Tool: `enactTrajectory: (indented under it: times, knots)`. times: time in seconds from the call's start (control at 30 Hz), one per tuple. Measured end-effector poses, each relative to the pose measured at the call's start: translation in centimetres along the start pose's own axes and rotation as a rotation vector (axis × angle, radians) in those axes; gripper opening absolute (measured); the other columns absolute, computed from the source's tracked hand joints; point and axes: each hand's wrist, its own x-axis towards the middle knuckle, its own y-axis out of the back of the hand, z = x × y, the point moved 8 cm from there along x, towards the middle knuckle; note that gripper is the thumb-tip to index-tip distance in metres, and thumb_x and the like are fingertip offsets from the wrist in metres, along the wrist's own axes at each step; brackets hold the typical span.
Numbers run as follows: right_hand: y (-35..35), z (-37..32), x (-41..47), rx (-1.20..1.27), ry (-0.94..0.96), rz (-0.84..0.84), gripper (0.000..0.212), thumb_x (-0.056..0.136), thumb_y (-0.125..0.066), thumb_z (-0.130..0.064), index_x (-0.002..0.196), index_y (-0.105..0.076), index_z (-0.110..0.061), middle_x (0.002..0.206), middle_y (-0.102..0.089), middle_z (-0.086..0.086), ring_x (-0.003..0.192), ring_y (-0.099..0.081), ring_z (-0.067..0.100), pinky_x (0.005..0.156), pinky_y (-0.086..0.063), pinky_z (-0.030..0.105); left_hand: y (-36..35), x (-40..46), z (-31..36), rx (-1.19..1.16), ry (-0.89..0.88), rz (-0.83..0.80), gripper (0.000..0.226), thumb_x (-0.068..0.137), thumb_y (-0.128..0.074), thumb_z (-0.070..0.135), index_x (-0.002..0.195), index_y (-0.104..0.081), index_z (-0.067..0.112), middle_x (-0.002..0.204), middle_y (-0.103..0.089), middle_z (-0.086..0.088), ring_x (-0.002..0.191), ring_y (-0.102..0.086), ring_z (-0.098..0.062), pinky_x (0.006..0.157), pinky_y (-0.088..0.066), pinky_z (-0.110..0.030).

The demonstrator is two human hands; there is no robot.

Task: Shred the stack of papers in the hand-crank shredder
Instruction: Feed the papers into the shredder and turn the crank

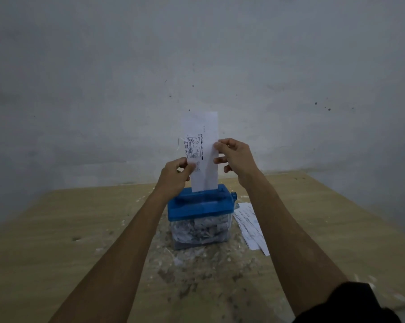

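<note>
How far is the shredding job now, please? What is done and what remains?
Done: the clear bin under the blue shredder is nearly full of shreds. In hand: left hand and right hand hold a printed strip upright, its lower end at the slot. Left: cranking it through, then the paper stack beside the shredder.

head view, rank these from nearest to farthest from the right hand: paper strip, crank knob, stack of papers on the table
1. paper strip, pinched by the right hand at its right edge.
2. crank knob, below the hand on the shredder's right end.
3. stack of papers, lower right on the table.
</note>
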Motion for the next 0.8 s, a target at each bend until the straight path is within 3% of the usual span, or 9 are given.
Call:
enactTrajectory:
  times: [0.13,0.3,0.4,0.5,0.6,0.67,0.8]
  knots:
    - [0.0,-0.1,0.1,0.007,0.001,0.007,0.009,0.093,-0.063,-0.021,0.094,-0.067,-0.013,0.092,-0.07,0.005,0.062,-0.067,0.017,0.043,-0.038,0.027,0.0,0.1,-0.2,-0.005,-0.005,-0.003,0.027,0.102,-0.055,0.025,0.106,-0.068,0.002,0.097,-0.066,-0.009,0.065,-0.055,-0.014,0.065,-0.045,-0.027]
    - [0.1,1.0,-0.1,-0.022,-0.037,0.0,0.011,0.093,-0.063,-0.022,0.096,-0.067,-0.012,0.095,-0.071,0.006,0.063,-0.068,0.017,0.042,-0.041,0.026,-0.3,-0.2,-0.8,0.025,0.015,-0.026,0.025,0.102,-0.055,0.028,0.109,-0.069,0.008,0.1,-0.069,-0.004,0.066,-0.058,-0.012,0.067,-0.049,-0.026]
    - [-0.1,1.9,-0.4,-0.022,-0.073,-0.021,0.012,0.093,-0.063,-0.022,0.096,-0.067,-0.011,0.094,-0.071,0.007,0.064,-0.068,0.018,0.043,-0.042,0.027,-0.2,-0.6,-1.6,0.016,0.022,-0.047,0.023,0.102,-0.057,0.026,0.098,-0.068,0.005,0.094,-0.068,-0.005,0.067,-0.058,-0.013,0.062,-0.048,-0.018]
    - [-0.2,2.6,-0.5,-0.019,-0.094,-0.021,0.01,0.093,-0.062,-0.022,0.094,-0.066,-0.013,0.093,-0.071,0.005,0.064,-0.068,0.017,0.045,-0.044,0.028,-0.4,-0.8,-2.5,0.049,0.03,-0.074,0.029,0.1,-0.06,0.027,0.08,-0.06,0.005,0.082,-0.064,-0.006,0.072,-0.054,-0.016,0.071,-0.048,-0.033]
    - [0.0,3.1,-0.5,-0.048,-0.089,-0.026,0.012,0.094,-0.061,-0.025,0.097,-0.066,-0.015,0.094,-0.071,0.002,0.063,-0.068,0.015,0.047,-0.043,0.027,-0.7,-1.1,-3.2,0.118,0.053,-0.093,0.035,0.1,-0.058,0.03,0.078,-0.057,0.003,0.078,-0.061,-0.013,0.068,-0.05,-0.017,0.067,-0.04,-0.032]
    - [0.4,3.6,-0.4,-0.122,-0.053,-0.03,0.02,0.095,-0.059,-0.031,0.102,-0.068,-0.014,0.094,-0.072,0.0,0.065,-0.066,0.015,0.049,-0.044,0.026,-1.0,-1.4,-3.3,0.16,0.03,-0.088,0.036,0.101,-0.057,0.029,0.075,-0.052,0.003,0.075,-0.058,-0.014,0.068,-0.05,-0.018,0.066,-0.038,-0.032]
    - [2.9,6.5,-0.7,-0.558,0.106,0.035,0.03,0.096,-0.051,-0.04,0.095,-0.073,-0.019,0.088,-0.072,-0.007,0.08,-0.065,0.012,0.074,-0.051,0.028,-1.6,-2.1,-3.3,0.255,-0.017,-0.065,0.035,0.102,-0.053,0.031,0.073,-0.044,0.016,0.076,-0.056,-0.003,0.077,-0.056,-0.022,0.072,-0.046,-0.039]
